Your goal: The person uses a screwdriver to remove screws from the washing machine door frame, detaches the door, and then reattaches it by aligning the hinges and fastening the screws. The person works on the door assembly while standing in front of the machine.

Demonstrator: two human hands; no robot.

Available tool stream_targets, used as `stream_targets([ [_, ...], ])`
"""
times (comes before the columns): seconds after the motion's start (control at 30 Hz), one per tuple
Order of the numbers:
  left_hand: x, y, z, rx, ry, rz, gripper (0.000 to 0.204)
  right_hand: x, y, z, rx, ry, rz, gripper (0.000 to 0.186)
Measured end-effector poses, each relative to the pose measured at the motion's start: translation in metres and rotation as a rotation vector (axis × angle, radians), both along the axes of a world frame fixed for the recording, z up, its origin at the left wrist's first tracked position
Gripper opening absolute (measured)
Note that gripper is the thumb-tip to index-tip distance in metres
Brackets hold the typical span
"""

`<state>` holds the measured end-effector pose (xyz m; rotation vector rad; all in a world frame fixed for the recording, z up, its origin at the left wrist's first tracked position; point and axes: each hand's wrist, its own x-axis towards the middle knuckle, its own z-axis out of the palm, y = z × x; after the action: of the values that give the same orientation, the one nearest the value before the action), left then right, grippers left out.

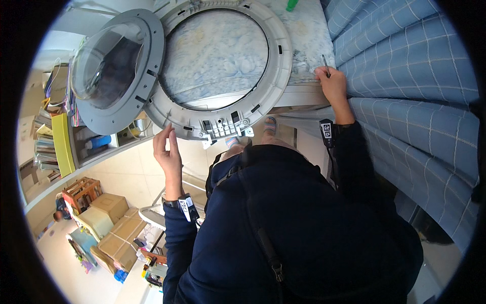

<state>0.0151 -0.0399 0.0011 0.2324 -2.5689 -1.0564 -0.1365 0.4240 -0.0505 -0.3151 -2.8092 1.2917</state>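
Observation:
A large grey ring-shaped washer door frame [283,61] lies on a pale patterned cloth, with its round glass-windowed door [109,63] swung open to the left. My left hand [167,152] is open, fingers up, just under the ring's lower left rim by its hinge bracket [223,129]. My right hand [331,83] rests at the ring's right side on the cloth and grips a thin dark tool [326,65] that points away from me. Both wrists carry tagged bands.
A blue checked curtain [410,76] hangs along the right. Shelves with books and a yellow panel [61,144] stand at the left. Cardboard boxes [119,235] and small toys lie on the tiled floor at lower left. A green object [292,5] sits at the top.

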Motion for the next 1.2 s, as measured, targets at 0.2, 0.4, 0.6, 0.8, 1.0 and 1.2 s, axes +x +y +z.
stream_targets([
  [0.2, 0.023, -0.013, -0.019, 0.014, 0.012, 0.257, 0.022, -0.001, -0.02, -0.006, 0.041, -0.023, -0.166, 0.022],
  [0.4, 0.033, 0.012, -0.025, 0.837, -0.45, 0.603, 0.054, 0.035, -0.079, 0.038, -0.115, 0.092, 0.22, 0.014],
  [0.6, 0.023, 0.031, -0.025, 1.376, -0.731, 0.295, 0.042, 0.076, -0.15, 0.05, -0.046, 0.126, 0.76, 0.012],
  [0.8, 0.008, 0.028, -0.051, 1.484, -0.685, 0.235, 0.025, 0.062, -0.163, 0.045, 0.046, -0.041, 0.728, 0.012],
  [1.0, 0.006, 0.032, -0.046, 1.533, -0.69, 0.218, 0.028, 0.065, -0.174, 0.054, 0.138, -0.104, 0.769, 0.018],
  [1.2, 0.005, 0.037, -0.029, 1.516, -0.728, 0.205, 0.029, 0.066, -0.179, 0.059, 0.179, -0.177, 0.804, 0.025],
])
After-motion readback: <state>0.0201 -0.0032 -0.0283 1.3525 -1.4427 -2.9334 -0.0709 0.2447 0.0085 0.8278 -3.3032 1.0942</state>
